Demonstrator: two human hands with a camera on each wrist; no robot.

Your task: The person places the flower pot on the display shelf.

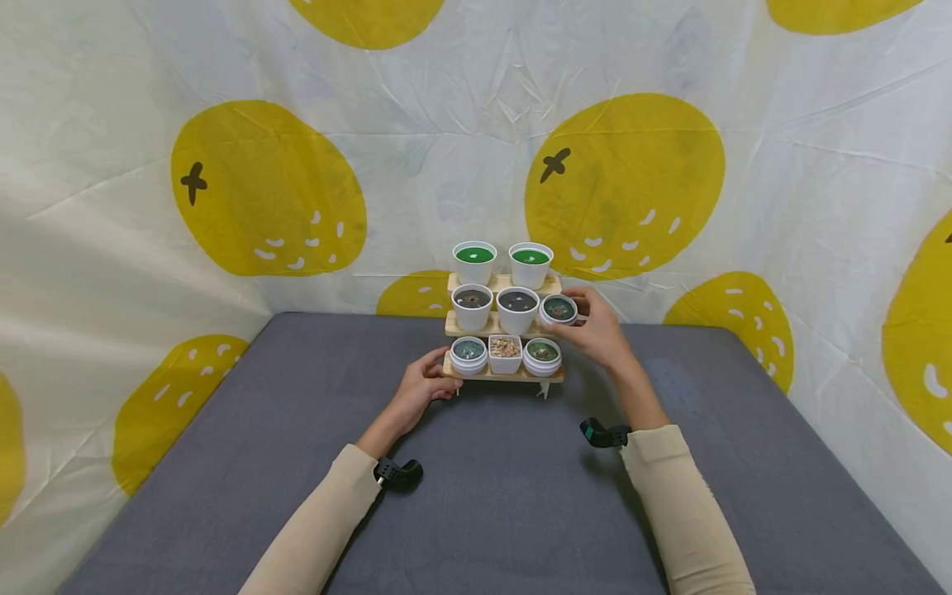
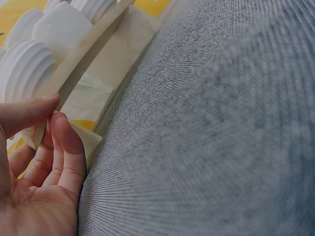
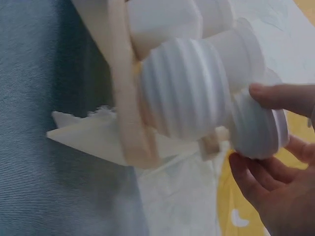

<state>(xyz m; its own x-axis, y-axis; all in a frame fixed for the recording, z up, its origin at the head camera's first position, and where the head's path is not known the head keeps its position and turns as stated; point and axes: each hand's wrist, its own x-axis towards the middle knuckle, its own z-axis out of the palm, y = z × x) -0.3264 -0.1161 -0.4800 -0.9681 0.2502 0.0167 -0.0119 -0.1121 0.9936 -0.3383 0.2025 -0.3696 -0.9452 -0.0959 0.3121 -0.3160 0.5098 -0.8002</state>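
Observation:
A three-tier wooden stand [image 1: 506, 378] holds small white pots in rows. My left hand [image 1: 418, 393] pinches the left end of its lowest shelf [image 2: 81, 59], thumb above and fingers below. At the right end of the middle tier, my right hand [image 1: 599, 332] grips a round white pot [image 1: 559, 310] with a dark green top. In the right wrist view, thumb and fingers lie on opposite sides of this pot [image 3: 256, 128]. Beside it on the middle tier are two white cups with dark tops, one of them a cup [image 1: 517, 309] next to the held pot.
On the bottom tier are a ribbed pot [image 1: 468, 355], a square pot of pebbly bits [image 1: 505, 354] and another ribbed pot [image 1: 542, 357]. Two green-topped cups, left [image 1: 474, 263] and right [image 1: 530, 264], occupy the top tier. A patterned curtain [image 1: 446, 182] hangs behind the grey table [image 1: 506, 504].

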